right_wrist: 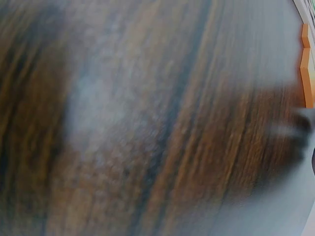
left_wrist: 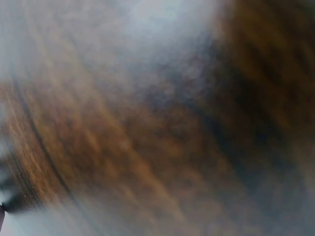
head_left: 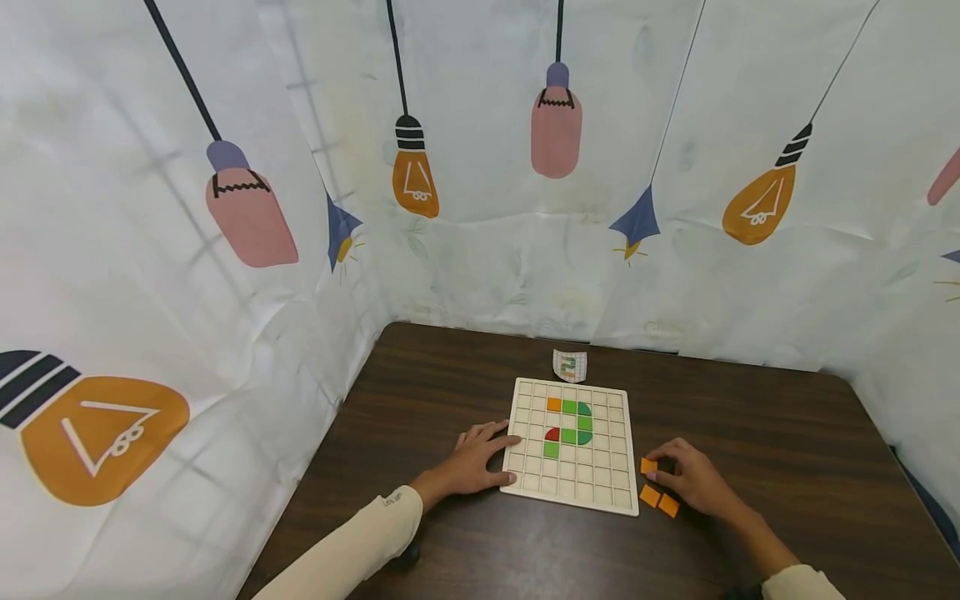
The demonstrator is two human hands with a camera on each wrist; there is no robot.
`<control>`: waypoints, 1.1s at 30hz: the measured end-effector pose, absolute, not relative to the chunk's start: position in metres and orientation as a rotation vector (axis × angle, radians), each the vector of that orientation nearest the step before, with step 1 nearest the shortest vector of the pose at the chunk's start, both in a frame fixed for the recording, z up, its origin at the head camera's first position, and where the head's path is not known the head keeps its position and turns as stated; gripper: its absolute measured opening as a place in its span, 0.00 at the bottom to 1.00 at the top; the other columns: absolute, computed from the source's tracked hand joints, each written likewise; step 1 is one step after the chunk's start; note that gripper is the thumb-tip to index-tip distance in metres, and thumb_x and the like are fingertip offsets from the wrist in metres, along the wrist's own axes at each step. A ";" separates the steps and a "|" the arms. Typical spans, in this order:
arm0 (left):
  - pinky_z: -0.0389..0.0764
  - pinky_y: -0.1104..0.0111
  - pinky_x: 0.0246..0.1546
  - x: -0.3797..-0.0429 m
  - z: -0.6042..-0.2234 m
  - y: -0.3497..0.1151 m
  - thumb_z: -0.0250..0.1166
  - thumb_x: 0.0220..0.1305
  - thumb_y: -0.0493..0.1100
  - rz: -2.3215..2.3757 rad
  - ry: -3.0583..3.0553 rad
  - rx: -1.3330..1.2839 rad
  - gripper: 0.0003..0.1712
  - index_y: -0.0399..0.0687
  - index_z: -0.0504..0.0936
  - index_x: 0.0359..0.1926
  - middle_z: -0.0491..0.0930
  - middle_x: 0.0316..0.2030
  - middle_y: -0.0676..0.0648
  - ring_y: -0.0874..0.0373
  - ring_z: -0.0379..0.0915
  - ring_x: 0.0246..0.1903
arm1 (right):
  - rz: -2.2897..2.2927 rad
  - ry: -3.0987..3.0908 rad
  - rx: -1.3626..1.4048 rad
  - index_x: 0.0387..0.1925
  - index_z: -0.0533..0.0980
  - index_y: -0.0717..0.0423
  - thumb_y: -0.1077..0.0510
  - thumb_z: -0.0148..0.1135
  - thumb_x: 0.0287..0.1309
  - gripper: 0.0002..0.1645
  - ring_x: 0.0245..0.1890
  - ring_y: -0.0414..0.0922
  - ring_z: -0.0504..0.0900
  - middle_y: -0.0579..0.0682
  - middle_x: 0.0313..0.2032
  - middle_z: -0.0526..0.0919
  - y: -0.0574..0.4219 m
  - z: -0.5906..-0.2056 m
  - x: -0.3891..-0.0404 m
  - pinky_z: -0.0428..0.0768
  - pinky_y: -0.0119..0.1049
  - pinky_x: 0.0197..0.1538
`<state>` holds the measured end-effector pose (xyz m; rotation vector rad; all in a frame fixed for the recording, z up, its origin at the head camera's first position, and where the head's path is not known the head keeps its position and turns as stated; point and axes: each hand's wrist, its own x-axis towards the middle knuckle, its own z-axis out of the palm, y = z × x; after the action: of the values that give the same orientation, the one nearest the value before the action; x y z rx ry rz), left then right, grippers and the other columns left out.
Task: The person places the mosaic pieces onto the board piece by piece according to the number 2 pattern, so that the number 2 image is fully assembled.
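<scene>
A white gridded board (head_left: 525,479) lies on the table. On it sit an orange square tile (head_left: 554,404), several green tiles (head_left: 569,437), some with a rounded side, and a red rounded tile (head_left: 552,434). My left hand (head_left: 474,462) rests at the board's left edge, fingers spread and fingertips on its rim. To the right of the board, my right hand (head_left: 690,477) pinches an orange square tile (head_left: 648,466) between thumb and fingers. Two more orange tiles (head_left: 659,500) lie just below it, near the board's lower right corner. Orange tiles (right_wrist: 307,73) also show at the right wrist view's edge.
Behind the board stands a small curled paper card (head_left: 570,366) with a printed grid pattern. The dark wooden table (head_left: 765,433) meets a white curtain (head_left: 480,275) printed with lamps at the back and left. Mostly blurred table surface fills both wrist views.
</scene>
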<state>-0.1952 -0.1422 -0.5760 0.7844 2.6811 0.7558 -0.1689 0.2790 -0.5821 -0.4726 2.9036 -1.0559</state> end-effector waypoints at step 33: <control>0.58 0.43 0.64 -0.196 -0.576 -0.143 0.64 0.64 0.65 0.739 2.680 0.787 0.38 0.65 0.69 0.72 0.56 0.77 0.49 0.44 0.52 0.73 | -1.061 2.736 -0.420 0.56 0.80 0.56 0.55 0.66 0.65 0.20 0.21 0.33 0.67 0.42 0.31 0.78 0.272 -0.573 -0.176 0.67 0.30 0.25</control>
<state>-0.1960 -0.1427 -0.5760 0.7868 2.6805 0.7385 -0.1762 0.2718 -0.5732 -0.4196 2.7356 -1.0610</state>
